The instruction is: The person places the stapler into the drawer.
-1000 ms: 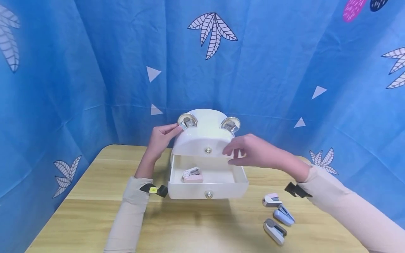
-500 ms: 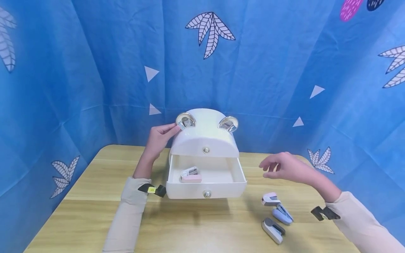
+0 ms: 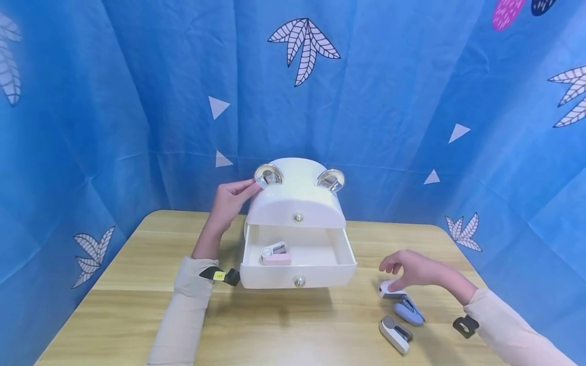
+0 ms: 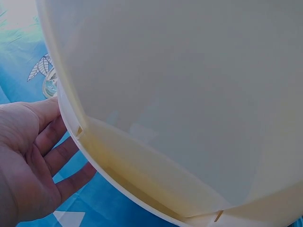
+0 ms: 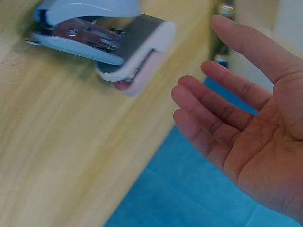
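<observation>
A white desktop drawer box (image 3: 316, 203) with two shiny round ears stands on the table, its lower drawer (image 3: 320, 249) pulled out. In that drawer lies a pink-and-white mini stapler (image 3: 276, 256). My left hand (image 3: 229, 203) pinches the box at its left ear (image 3: 268, 176); in the left wrist view, the other fingers (image 4: 71, 182) lie by the box's edge. My right hand (image 3: 414, 269) hovers with parted fingers just above another pink-and-white stapler (image 3: 386, 291), holding nothing. That stapler touches a blue stapler (image 3: 409, 311). Closer to me lies a grey-and-white stapler (image 3: 394, 334).
The wooden table (image 3: 160, 295) runs back to a blue patterned curtain (image 3: 192, 101) behind and at both sides. The upper drawer (image 3: 293, 213) of the box is closed above the pulled-out one.
My right hand has moved from the front of the box out to the right, then down to the staplers. The left hand keeps its place at the ear.
</observation>
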{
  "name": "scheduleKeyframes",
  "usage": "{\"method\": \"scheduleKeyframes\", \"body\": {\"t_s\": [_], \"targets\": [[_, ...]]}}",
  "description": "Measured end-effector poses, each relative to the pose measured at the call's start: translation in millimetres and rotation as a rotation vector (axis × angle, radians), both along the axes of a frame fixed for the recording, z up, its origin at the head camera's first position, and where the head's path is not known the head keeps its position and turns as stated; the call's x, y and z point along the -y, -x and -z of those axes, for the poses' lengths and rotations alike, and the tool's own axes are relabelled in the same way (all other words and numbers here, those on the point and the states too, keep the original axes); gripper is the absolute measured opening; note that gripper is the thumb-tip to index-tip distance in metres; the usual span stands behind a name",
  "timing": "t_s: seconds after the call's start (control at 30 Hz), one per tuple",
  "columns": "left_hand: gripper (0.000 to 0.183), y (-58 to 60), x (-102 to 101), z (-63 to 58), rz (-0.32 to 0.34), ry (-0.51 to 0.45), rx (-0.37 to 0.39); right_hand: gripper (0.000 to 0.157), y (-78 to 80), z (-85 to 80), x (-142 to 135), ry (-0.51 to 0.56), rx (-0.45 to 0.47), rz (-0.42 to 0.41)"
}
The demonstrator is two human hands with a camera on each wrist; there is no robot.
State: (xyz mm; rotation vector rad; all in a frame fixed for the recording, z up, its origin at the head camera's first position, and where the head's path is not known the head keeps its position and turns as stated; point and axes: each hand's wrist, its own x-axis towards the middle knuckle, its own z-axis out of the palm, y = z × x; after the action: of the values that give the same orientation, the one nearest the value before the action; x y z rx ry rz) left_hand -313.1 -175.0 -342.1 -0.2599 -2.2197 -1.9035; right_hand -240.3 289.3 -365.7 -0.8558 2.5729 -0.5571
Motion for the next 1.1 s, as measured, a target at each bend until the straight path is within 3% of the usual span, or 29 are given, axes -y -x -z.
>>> {"method": "scheduleKeyframes", "body": {"t_s": [0.33,1.1], "targets": [[0.043,0.4,0.7,0.9,0.009,-0.013,-0.018,0.046,-1.9,17.8,-0.6,0.005,0.067,-0.004],[0.042,1.8,0.9,1.7,0.013,-0.013,-0.008,0.029,-1.0,32.8,2.2,-0.044,0.048,0.024]]}}
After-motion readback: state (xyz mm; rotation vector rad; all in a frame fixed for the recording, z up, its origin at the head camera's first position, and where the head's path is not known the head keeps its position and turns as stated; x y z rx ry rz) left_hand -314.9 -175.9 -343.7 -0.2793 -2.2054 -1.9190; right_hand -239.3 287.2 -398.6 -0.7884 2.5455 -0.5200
